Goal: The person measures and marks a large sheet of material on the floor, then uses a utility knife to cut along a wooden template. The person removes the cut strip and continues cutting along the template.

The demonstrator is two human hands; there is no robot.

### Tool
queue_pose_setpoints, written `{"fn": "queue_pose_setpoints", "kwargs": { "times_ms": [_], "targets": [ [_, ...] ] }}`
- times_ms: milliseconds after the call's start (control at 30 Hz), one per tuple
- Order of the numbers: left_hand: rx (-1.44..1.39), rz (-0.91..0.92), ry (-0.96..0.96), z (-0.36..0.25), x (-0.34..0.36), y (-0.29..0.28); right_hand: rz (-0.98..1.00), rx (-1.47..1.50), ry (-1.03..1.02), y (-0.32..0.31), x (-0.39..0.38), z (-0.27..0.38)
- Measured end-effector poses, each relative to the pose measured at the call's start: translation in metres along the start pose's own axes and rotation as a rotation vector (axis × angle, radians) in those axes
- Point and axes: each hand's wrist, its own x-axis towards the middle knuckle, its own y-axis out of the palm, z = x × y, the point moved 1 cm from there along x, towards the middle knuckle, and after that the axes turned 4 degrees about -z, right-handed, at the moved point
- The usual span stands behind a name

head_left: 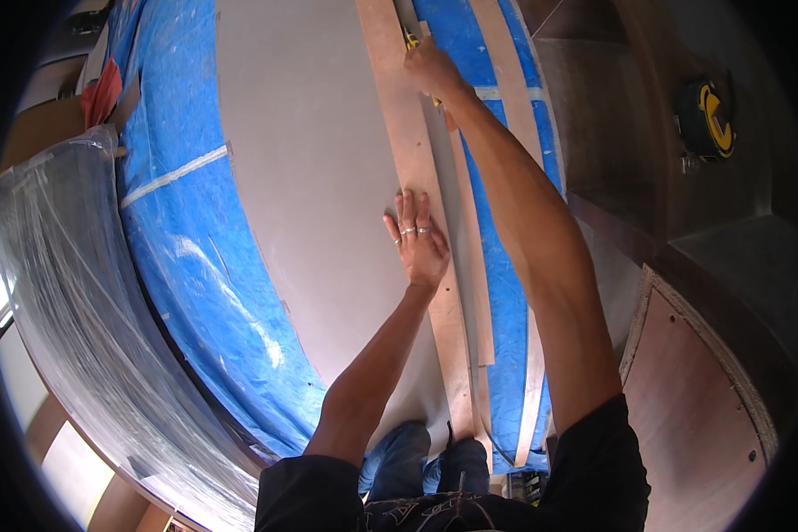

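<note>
My left hand (419, 238) lies flat with its fingers stretched out, pressing on a long light-brown wooden strip (417, 146). The strip runs lengthwise over a large grey-beige sheet (310, 160), near the sheet's right side. Farther away, my right hand (433, 69) is closed around a yellow-and-black utility knife (411, 39), beside the strip's right edge. Most of the knife is hidden in the fist, and its blade cannot be made out. A narrower thin strip (479, 310) lies just right of the sheet's edge.
Blue plastic sheeting (173, 115) spreads under the work on both sides. Another wooden strip (516, 115) lies on it at the right. A clear-plastic-wrapped bulk (80, 284) stands left. On the right are a yellow-and-black tape measure (708, 121) and a brown board (696, 408).
</note>
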Motion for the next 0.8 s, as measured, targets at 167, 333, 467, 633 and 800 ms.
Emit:
{"fn": "queue_pose_setpoints", "kwargs": {
  "times_ms": [167, 333, 467, 633, 800],
  "targets": [
    [-0.029, -0.042, 0.034, 0.001, 0.000, 0.001, 0.389, 0.403, 0.016, 0.009, 0.028, -0.022],
    [-0.010, -0.054, 0.033, 0.003, 0.000, 0.006, 0.557, 0.532, 0.023, 0.002, 0.034, -0.027],
    [-0.009, -0.037, 0.006, 0.003, 0.000, 0.006, 0.632, 0.543, 0.016, -0.021, 0.018, -0.019],
    [-0.009, -0.047, 0.023, 0.005, -0.001, 0.007, 0.519, 0.535, 0.073, -0.045, -0.016, -0.003],
    [0.025, -0.108, 0.053, 0.007, -0.002, 0.013, 0.505, 0.477, 0.065, -0.057, -0.032, 0.013]
  ]
}}
